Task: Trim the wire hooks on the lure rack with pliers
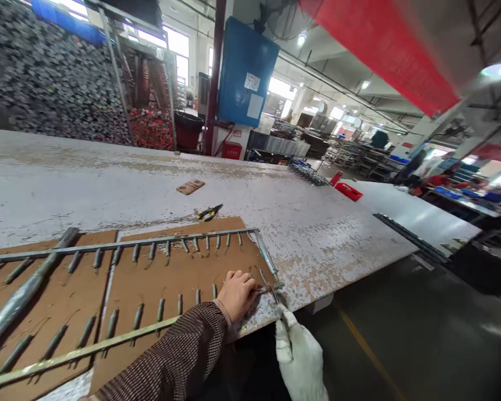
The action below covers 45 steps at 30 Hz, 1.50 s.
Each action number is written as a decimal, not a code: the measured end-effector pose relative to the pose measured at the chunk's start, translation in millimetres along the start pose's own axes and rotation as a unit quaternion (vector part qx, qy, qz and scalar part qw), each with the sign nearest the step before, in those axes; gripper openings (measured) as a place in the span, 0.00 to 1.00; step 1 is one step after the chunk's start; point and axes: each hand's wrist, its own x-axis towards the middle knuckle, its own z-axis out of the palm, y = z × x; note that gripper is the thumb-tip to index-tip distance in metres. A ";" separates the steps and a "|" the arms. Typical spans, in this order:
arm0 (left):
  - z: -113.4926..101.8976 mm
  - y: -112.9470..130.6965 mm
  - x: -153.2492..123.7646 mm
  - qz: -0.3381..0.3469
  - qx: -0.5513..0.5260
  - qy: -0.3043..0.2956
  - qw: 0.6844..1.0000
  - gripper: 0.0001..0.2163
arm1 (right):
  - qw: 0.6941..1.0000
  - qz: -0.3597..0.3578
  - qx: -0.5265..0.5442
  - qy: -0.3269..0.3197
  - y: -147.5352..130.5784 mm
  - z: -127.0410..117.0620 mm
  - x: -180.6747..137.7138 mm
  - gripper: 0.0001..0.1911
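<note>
My bare left hand (237,295) is closed with bent fingers at the near right corner of a long metal frame (129,243); its grip is partly hidden, but it seems to be round the frame's near bar. My right hand (303,356), in a white knitted glove, is closed on a slim metal pliers-like tool (278,298). The tool's tip meets the frame corner just right of my left fingers. Several short grey springs (137,316) with thin wire ends are set along both long bars. Brown cardboard (162,278) lies under the frame.
Yellow-and-black pliers (210,213) and a phone-shaped brown object (191,186) lie on the worn white table (317,234). A plastic-wrapped bar (23,306) crosses the frame at left. Farther right are a red tray (348,191) and dark strips (411,236). The table's near edge drops to the floor.
</note>
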 end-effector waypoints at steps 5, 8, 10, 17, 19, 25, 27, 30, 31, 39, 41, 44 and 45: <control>-2.1 -7.4 3.8 0.002 0.006 0.025 1.000 0.07 | 0.999 -0.036 -0.023 0.011 -3.7 8.8 6.1 0.18; 0.0 -16.5 8.0 0.018 -0.003 0.037 0.999 0.10 | 0.998 -0.019 -0.055 -0.010 3.1 23.9 1.5 0.19; 2.8 -22.0 10.2 0.027 -0.010 0.045 0.999 0.10 | 0.999 0.009 -0.050 0.005 6.1 30.7 -1.3 0.19; 8.3 -31.7 13.8 0.021 -0.007 0.049 0.999 0.13 | 0.997 0.019 -0.071 0.008 3.5 45.9 3.9 0.15; 8.2 -32.9 14.4 0.027 -0.008 0.052 0.998 0.13 | 0.997 0.021 -0.073 0.011 4.1 49.2 3.9 0.15; 7.6 -32.3 14.4 0.024 -0.003 0.059 0.998 0.13 | 0.996 0.012 -0.091 0.013 -0.4 45.1 8.0 0.18; 6.7 -30.7 13.6 0.025 0.004 0.056 0.998 0.13 | 0.997 0.018 -0.072 0.014 -3.5 38.6 12.2 0.16; 3.4 -27.4 12.1 0.026 0.010 0.063 0.998 0.13 | 0.999 0.024 -0.034 0.014 -6.2 28.2 14.1 0.19; 2.1 -26.3 11.6 0.026 0.009 0.063 0.998 0.13 | 0.999 0.018 -0.033 0.009 -6.4 26.0 13.4 0.21; -2.2 -20.5 9.0 0.019 -0.005 0.053 0.998 0.11 | 0.998 0.043 0.041 0.031 -6.1 17.8 10.4 0.18; -2.0 -19.7 8.4 0.018 -0.002 0.053 0.998 0.10 | 0.998 0.028 0.036 0.041 -6.5 16.6 10.9 0.19; -0.8 -19.9 7.7 0.014 -0.001 0.049 0.999 0.10 | 1.000 -0.007 -0.009 -0.004 -6.6 18.1 11.9 0.19; -0.3 -20.3 7.6 0.015 -0.001 0.048 0.999 0.10 | 1.000 -0.004 -0.011 -0.014 -6.7 18.2 12.6 0.18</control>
